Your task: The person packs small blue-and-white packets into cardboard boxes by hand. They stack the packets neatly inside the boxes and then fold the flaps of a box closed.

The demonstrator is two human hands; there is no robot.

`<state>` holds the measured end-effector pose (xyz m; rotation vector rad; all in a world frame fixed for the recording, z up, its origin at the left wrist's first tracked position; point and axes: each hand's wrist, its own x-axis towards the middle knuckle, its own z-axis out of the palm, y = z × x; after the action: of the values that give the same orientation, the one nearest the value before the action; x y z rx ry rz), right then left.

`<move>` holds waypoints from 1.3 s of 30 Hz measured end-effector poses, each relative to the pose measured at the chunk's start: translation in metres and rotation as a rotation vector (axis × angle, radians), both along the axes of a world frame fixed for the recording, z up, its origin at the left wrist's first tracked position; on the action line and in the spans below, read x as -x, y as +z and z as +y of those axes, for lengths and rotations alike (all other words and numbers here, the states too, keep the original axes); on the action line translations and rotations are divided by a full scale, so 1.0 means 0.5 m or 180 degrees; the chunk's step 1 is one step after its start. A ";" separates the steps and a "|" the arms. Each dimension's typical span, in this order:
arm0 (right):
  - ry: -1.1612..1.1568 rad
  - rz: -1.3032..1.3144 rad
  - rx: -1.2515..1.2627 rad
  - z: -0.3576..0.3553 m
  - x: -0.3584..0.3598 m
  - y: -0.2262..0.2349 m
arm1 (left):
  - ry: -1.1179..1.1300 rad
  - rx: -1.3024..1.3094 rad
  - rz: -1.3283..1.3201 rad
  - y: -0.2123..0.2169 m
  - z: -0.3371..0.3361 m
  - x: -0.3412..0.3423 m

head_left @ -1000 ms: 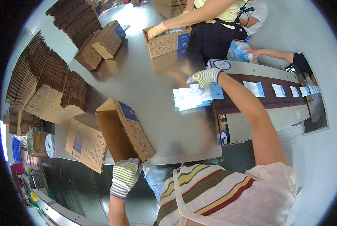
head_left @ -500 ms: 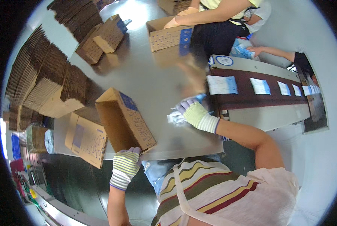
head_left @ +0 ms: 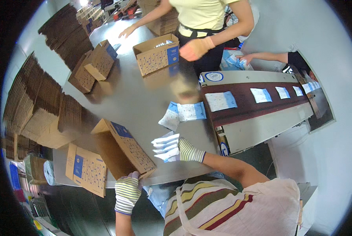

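Note:
My left hand [head_left: 128,193], in a striped glove, is closed on the near rim of an open cardboard box [head_left: 123,149], which lies tilted with its opening toward me. Its inside shows bare brown board. In my right hand [head_left: 190,150], also gloved, is a stack of several white and blue packets [head_left: 166,147], held just right of the box above the metal table. The right fingertips are partly hidden behind the stack. Beyond it, a slanted packet [head_left: 170,116] and a flat packet [head_left: 191,111] lie by the end of the conveyor belt [head_left: 242,112].
Several packets sit spaced along the belt at right. A flattened carton [head_left: 86,169] lies left of my box, with stacked cardboard sheets [head_left: 34,98] behind. Across the table, a co-worker with a gloved hand [head_left: 197,48] stands by a box holding packets [head_left: 157,59].
My right hand has drawn back toward me from the belt's end, bringing the packet stack nearer the box. Two packets now show on the table. The co-worker's hands have left their box.

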<state>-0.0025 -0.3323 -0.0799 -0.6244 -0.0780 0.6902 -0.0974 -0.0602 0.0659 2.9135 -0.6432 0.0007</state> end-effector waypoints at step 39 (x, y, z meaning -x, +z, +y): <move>-0.0155 -0.5822 0.2881 0.191 0.057 0.325 | -0.0291 -0.1764 0.1680 -0.100 0.120 -0.247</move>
<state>-0.0311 -0.2369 0.0827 -1.9598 -1.4895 -0.1567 0.0263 -0.0002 0.0157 3.1465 -0.7656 -1.0740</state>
